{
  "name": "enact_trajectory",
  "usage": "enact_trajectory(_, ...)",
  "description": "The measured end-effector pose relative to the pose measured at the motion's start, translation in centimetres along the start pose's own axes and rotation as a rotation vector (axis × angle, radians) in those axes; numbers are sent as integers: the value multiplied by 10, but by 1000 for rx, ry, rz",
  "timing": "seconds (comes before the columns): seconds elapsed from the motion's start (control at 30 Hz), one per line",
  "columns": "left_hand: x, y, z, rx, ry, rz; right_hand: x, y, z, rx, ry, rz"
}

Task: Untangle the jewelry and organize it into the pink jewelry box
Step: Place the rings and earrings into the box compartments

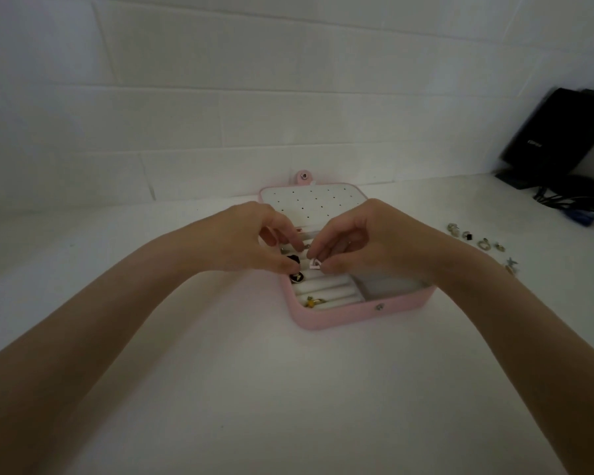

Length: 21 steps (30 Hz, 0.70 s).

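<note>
My right hand (367, 241) is pinching a small pale-pink heart-shaped ring (315, 264) over the pink jewelry box (357, 311), so it can tuck between the soft white ring rolls (326, 291). Left hand (251, 240) pinches close beside it, can't tell on what. More loose jewelry (480, 245) waits at 3 o'clock.

Grip: right hand (374, 241) pinches small ring (315, 264) above jewelry box (357, 311).
Left of grip: left hand (251, 240).
Far right: loose jewelry (482, 246) on table (254, 389).

Open pink jewelry box (326, 320) holds rings; pale ring (315, 264) above it.
</note>
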<state>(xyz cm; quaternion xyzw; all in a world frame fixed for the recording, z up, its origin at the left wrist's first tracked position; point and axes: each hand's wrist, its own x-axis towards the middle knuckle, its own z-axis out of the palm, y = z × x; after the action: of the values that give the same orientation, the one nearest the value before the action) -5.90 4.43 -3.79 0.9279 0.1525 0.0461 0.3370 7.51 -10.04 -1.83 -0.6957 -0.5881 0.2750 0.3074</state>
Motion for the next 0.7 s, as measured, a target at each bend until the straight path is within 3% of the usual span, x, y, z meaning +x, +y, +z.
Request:
enact_trajectory(0.37, 2, 0, 2, 11, -23, -19, -3, 0, 9, -76, -31, -2)
enact_trajectory(0.7, -3, -5, -7, -137, -89, -19, -8, -18, 18, -201, -52, 56)
